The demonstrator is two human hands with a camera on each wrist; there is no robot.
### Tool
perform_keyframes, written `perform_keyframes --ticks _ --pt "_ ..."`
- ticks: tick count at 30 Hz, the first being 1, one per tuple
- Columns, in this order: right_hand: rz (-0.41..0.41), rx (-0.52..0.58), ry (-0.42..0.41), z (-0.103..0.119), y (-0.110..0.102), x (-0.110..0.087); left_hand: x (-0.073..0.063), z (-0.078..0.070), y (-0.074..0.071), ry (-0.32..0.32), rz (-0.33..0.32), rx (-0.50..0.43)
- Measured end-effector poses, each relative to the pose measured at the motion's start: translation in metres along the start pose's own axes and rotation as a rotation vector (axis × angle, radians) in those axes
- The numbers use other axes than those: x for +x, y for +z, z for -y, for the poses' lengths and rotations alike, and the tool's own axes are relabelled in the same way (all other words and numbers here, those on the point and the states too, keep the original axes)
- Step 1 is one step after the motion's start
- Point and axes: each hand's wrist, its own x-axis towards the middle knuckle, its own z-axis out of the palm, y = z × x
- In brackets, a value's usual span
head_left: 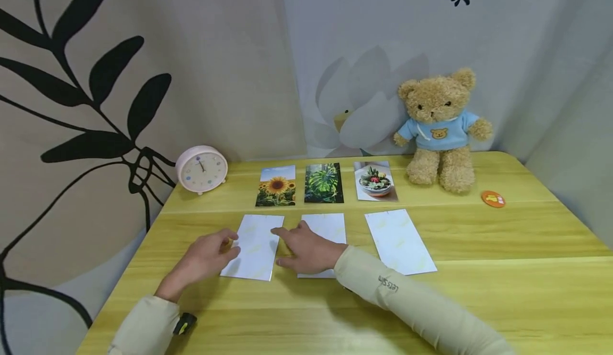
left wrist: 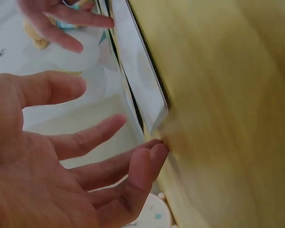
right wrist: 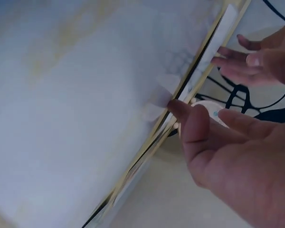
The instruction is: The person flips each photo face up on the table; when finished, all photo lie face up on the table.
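Three white cards lie in a row on the table. My left hand (head_left: 203,259) is at the left edge of the left white card (head_left: 256,243), thumb and fingers spread apart with nothing between them. At that card's right edge, the right hand (head_left: 306,248) reaches over the middle white card (head_left: 330,227) and covers part of it. Its index finger points toward the left card, its thumb held apart below. The right white card (head_left: 399,240) lies slightly turned, touched by neither hand. The left wrist view shows the left palm (left wrist: 42,161) with loosely bent fingers.
Behind the white cards stand a sunflower picture (head_left: 276,186), a green leaf picture (head_left: 324,183) and a cactus bowl picture (head_left: 375,181), all lying flat. A pink clock (head_left: 201,169) is at back left. A teddy bear (head_left: 440,131) and an orange disc (head_left: 493,199) are at right.
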Motion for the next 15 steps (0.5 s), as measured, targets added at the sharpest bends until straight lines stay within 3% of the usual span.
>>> perform_keyframes --ticks 7,11,15 --pt "-0.012 -0.03 -0.025 0.011 0.006 0.004 -0.002 -0.001 0.001 -0.004 -0.01 -0.081" --pt "-0.019 -0.048 -0.017 0.014 0.008 0.005 -0.003 0.001 -0.003 -0.027 -0.01 -0.184" --pt "-0.033 -0.052 0.015 0.017 0.009 0.004 -0.001 0.001 -0.01 -0.065 -0.06 -0.336"
